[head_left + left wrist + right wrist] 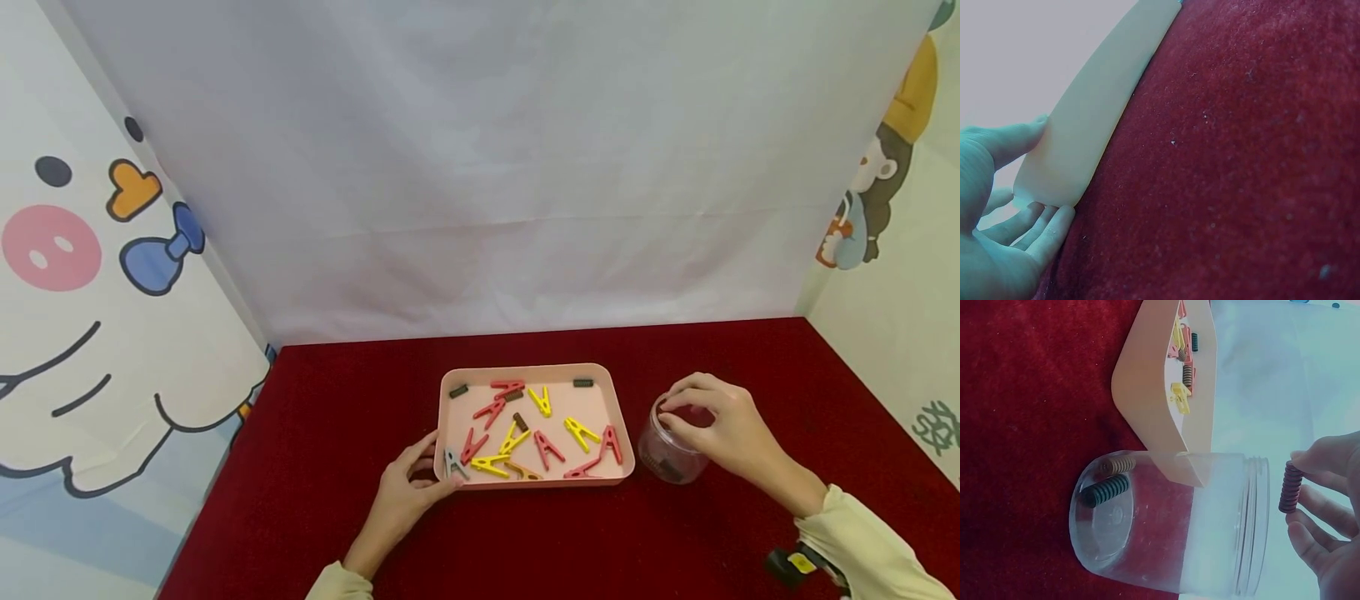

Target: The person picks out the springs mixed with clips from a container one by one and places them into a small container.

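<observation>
The left hand (405, 492) gripped the tray (568, 403); the right hand (722, 423) pinched a spring (1290, 487), best centred over the jar (1166, 531) before release.

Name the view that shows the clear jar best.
The right wrist view: the clear jar appears large and unobstructed, with two springs distinct inside. The head view shows it smaller, partly behind the right hand; the left wrist view doesn't show it.

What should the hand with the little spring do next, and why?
Probably the right hand should let go of the spring into the jar: it pinches it at the open mouth, and a green spring and a brown spring lie inside.
</observation>
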A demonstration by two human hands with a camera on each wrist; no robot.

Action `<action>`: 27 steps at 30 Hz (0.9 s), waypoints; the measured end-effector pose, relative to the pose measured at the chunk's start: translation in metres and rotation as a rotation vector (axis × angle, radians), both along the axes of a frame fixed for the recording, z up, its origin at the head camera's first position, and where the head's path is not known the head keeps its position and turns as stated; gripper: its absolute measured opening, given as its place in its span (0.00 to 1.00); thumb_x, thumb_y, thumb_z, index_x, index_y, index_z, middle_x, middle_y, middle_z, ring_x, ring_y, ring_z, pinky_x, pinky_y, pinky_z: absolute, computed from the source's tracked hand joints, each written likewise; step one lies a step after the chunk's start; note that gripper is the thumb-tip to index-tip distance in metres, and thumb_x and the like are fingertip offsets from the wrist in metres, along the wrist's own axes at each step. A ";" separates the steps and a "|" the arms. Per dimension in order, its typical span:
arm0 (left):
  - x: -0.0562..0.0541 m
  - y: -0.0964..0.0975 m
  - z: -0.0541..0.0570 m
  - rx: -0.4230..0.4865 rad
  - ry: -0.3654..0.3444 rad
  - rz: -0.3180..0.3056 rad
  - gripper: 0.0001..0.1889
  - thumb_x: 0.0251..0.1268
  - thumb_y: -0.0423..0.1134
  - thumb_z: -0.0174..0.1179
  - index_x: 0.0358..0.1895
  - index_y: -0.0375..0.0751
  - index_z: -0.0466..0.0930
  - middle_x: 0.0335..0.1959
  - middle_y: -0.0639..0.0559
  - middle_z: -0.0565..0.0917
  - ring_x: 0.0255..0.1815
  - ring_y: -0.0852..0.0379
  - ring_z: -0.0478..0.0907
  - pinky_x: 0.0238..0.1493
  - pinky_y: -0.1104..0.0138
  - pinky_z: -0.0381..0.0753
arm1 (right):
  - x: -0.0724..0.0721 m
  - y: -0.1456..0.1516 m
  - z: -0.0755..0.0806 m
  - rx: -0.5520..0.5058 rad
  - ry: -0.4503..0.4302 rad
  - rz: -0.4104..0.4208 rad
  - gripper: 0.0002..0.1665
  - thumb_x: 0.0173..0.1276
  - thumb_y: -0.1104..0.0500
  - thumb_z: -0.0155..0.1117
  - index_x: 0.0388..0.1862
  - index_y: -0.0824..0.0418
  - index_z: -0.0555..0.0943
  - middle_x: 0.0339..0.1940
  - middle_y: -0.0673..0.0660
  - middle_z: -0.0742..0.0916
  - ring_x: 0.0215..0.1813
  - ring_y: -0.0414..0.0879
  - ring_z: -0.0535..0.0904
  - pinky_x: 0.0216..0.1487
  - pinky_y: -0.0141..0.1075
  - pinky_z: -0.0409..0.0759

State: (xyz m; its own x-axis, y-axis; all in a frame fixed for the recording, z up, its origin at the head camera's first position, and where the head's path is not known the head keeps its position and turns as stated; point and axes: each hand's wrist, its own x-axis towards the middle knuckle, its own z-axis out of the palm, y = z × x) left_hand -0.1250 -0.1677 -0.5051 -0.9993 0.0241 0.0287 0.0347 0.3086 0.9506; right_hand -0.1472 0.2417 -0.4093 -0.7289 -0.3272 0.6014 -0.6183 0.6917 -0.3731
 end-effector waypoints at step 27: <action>0.001 -0.001 -0.002 0.047 0.016 -0.016 0.39 0.47 0.38 0.74 0.67 0.44 0.69 0.55 0.43 0.75 0.50 0.49 0.75 0.40 0.71 0.79 | 0.005 0.011 -0.010 -0.005 0.051 -0.006 0.16 0.39 0.72 0.76 0.27 0.55 0.85 0.33 0.49 0.83 0.32 0.40 0.74 0.28 0.23 0.67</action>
